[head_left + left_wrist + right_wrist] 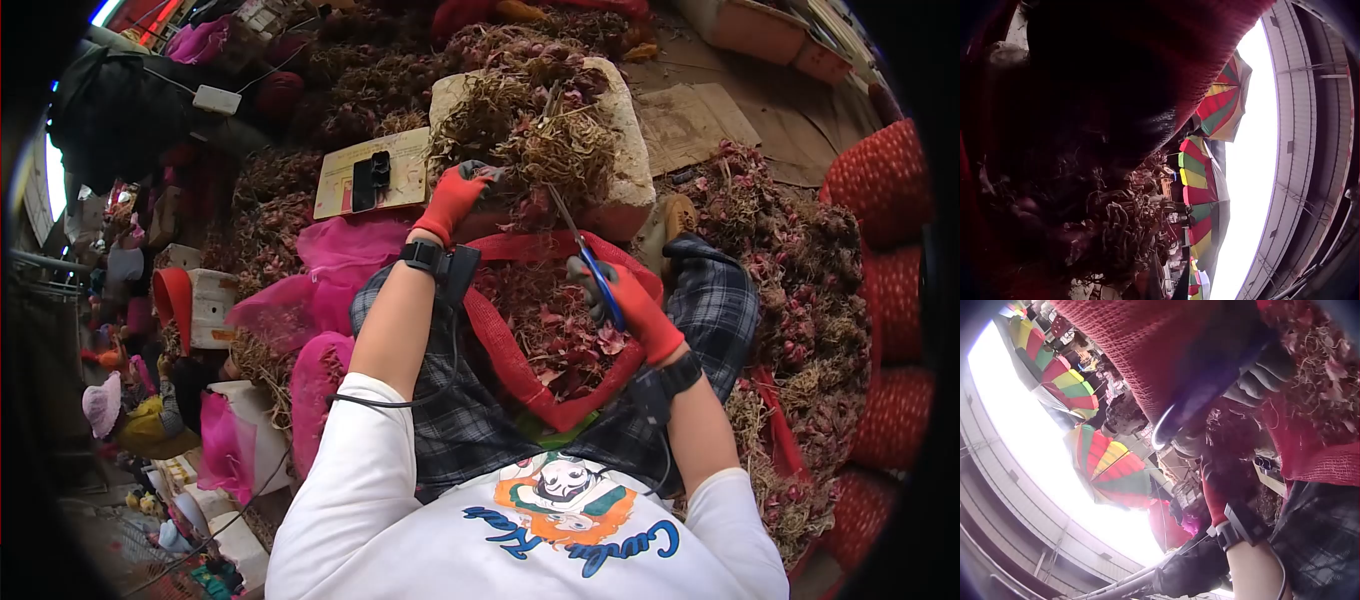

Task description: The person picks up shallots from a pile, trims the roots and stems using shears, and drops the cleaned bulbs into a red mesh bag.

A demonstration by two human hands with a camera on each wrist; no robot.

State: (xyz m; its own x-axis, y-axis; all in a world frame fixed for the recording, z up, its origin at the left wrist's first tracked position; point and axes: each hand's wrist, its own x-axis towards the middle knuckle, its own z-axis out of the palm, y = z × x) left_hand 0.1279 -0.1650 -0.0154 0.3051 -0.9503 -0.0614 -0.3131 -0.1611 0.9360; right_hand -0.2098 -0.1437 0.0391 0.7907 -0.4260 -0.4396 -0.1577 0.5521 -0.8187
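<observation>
A heap of shallots with dry stems (565, 150) lies on a pale foam box (632, 150) in the head view. My left hand (455, 203), in a red glove with grey fingertips, has its fingers curled around shallots at the heap's near left edge; the bulbs are mostly hidden by the glove. My right hand (635, 308), gloved alike, grips blue-handled scissors (598, 275), whose blades point up toward the stems. Below them, between the knees, a red mesh bag (490, 345) gapes around loose shallots and skins (560, 330). The left wrist view is mostly dark.
Left of the box, a phone (362, 187) lies on a yellowish board (335, 170). Pink mesh bags (345, 250) lie beside the left leg. More shallots (790, 290) cover the ground on the right, before full red sacks (890, 290). A person in a pink hat (102, 405) is at far left.
</observation>
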